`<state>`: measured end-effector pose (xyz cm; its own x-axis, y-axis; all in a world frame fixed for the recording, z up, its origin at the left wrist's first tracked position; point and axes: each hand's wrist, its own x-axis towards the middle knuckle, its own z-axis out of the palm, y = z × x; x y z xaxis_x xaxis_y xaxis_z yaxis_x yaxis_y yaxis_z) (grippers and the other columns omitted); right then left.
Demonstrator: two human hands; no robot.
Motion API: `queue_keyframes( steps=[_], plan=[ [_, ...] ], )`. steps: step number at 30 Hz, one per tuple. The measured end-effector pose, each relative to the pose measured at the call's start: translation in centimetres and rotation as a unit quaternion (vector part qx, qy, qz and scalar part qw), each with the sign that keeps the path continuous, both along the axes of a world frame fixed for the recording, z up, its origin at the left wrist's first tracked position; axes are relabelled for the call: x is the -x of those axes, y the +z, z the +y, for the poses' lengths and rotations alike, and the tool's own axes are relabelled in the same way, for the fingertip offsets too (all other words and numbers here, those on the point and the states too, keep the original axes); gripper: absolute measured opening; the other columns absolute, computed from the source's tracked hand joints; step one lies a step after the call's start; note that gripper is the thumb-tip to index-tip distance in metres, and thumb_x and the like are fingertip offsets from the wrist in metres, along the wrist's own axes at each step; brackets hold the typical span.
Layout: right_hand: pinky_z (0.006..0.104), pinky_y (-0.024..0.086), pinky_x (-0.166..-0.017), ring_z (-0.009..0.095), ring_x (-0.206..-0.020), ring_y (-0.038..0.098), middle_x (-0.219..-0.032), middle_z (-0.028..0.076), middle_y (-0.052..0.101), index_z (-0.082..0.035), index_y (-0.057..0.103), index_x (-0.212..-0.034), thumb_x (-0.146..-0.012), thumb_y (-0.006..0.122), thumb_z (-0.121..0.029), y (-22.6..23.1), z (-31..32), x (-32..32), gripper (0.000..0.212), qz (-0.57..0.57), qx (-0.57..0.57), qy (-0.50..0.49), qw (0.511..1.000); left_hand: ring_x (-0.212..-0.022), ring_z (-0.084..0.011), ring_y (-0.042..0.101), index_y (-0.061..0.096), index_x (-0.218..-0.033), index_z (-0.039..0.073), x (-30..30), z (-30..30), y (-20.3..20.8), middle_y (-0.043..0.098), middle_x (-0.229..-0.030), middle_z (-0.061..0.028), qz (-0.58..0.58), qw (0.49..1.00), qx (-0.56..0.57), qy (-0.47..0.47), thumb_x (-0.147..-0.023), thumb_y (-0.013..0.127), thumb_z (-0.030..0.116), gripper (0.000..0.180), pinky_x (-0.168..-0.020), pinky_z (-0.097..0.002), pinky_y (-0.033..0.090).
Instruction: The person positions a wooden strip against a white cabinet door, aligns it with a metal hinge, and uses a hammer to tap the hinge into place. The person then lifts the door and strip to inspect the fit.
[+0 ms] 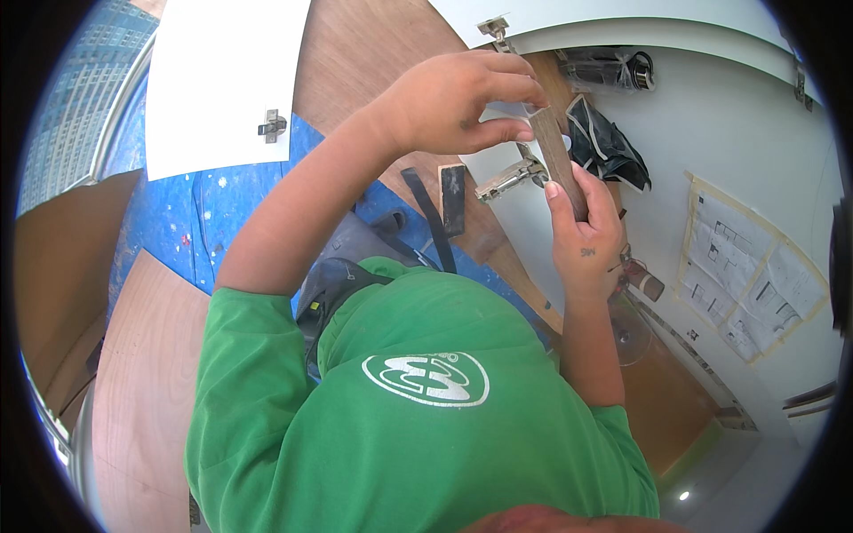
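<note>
My right hand [586,235] is closed round the lower end of a narrow brown wooden strip [556,153]. The strip tilts, its upper end pointing away from me. At that upper end my left hand [466,102] grips it between thumb and fingers; a thin pale edge shows there. Just left of the strip, a metal cabinet hinge [511,180] sticks out from a white panel [484,164]. Farther up, another hinge [494,28] sits at the edge of a white board [577,19].
At the left, a white door panel [222,80] with a hinge [273,126] lies over blue sheeting [233,200]. Dark-faced offcuts [451,200] lie near my waist. A black pouch [609,147], a wrapped dark item [609,69] and taped drawings [751,266] are at the right.
</note>
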<state>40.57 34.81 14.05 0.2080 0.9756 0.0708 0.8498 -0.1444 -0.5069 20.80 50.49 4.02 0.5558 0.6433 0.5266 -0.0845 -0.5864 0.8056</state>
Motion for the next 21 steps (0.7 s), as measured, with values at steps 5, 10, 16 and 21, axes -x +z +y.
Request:
queue_keyframes(
  steps=[5,10,16,21],
  plan=[
    [0.0378,0.055,-0.084,0.03,-0.094,0.07,-0.106,0.017,0.073,0.003,0.071,-0.12,-0.088,0.082,-0.009,0.2,0.2,0.2,0.036,-0.011,-0.007,0.01,1.0,-0.108,-0.0346,0.069,0.072,-0.123,0.01,0.0,-0.4,0.4,0.071,-0.122,-0.012,-0.016,1.0,0.004,0.007,-0.089,0.081,0.03,0.041,-0.093,-0.0435,0.056],
    [0.0378,0.055,-0.081,0.029,-0.09,0.069,-0.103,0.016,0.072,0.003,0.071,-0.12,-0.088,0.082,-0.009,-0.2,0.1,0.0,0.036,0.0,-0.02,0.011,1.0,-0.111,-0.034,0.069,0.073,-0.122,0.008,-0.4,-0.8,0.5,0.071,-0.123,-0.0133,-0.039,0.998,0.035,0.018,-0.089,0.082,0.031,0.041,-0.094,-0.0424,0.056],
    [0.0374,0.054,-0.079,0.029,-0.088,0.069,-0.101,0.016,0.071,0.002,0.071,-0.121,-0.088,0.083,-0.011,-0.4,0.0,-0.3,0.037,-0.011,-0.024,0.021,0.999,-0.096,-0.0327,0.074,0.078,-0.1,0.006,-1.1,-1.9,2.1,0.074,-0.124,-0.014,0.006,0.991,0.085,0.099,-0.088,0.083,0.03,0.027,-0.082,-0.0403,0.059],
    [0.0372,0.054,-0.078,0.029,-0.087,0.069,-0.1,0.015,0.071,0.0,0.072,-0.123,-0.088,0.083,-0.012,-0.5,-0.2,-0.1,0.038,-0.023,-0.029,0.027,0.999,-0.066,-0.0274,0.073,0.078,-0.087,0.007,-1.8,-2.9,3.1,0.075,-0.126,-0.0159,0.032,0.982,0.079,0.168,-0.087,0.083,0.029,0.022,-0.066,-0.0376,0.059]
  ],
)
